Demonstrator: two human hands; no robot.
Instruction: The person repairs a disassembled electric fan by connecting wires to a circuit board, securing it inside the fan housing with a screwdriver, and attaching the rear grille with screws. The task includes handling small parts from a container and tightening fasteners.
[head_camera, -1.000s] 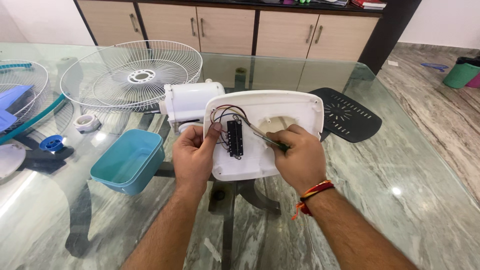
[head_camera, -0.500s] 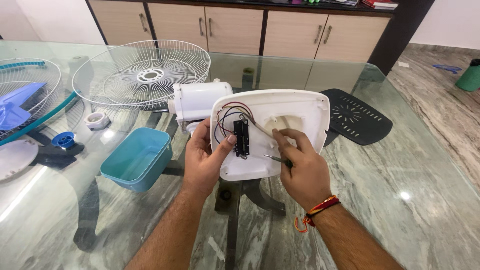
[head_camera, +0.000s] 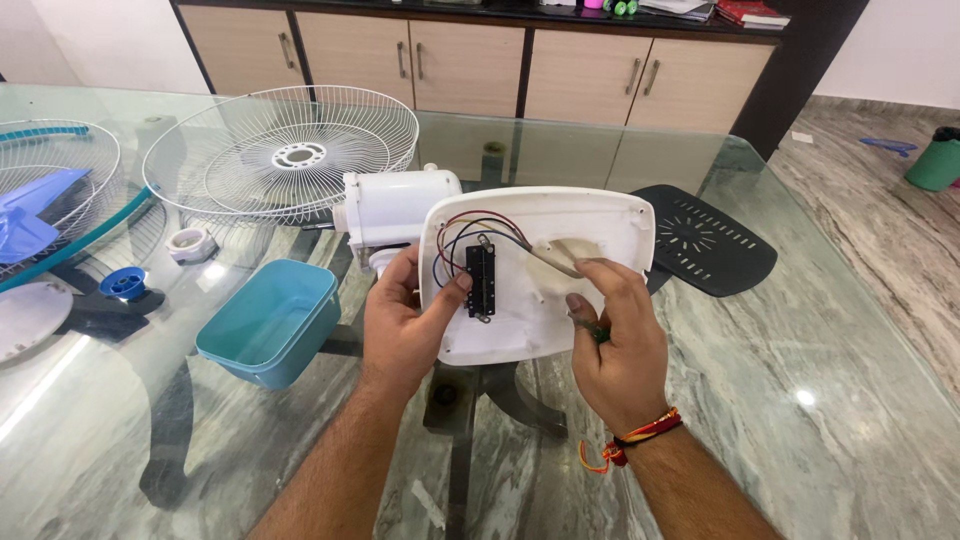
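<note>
To the far left of the left hand (head_camera: 405, 325) lie a white wire fan guard (head_camera: 282, 153) and a teal plastic tub (head_camera: 268, 320) on the glass table (head_camera: 820, 400). The left hand grips the white fan base housing (head_camera: 540, 270) by its left edge, thumb resting beside the black switch block (head_camera: 481, 282) with red and black wires (head_camera: 470, 228). The housing is tilted up, hollow underside toward the viewer. The right hand (head_camera: 615, 345) closes around a green-handled screwdriver (head_camera: 595, 328), its tip inside the housing. Right of it lies a black slotted cover (head_camera: 705, 240).
</note>
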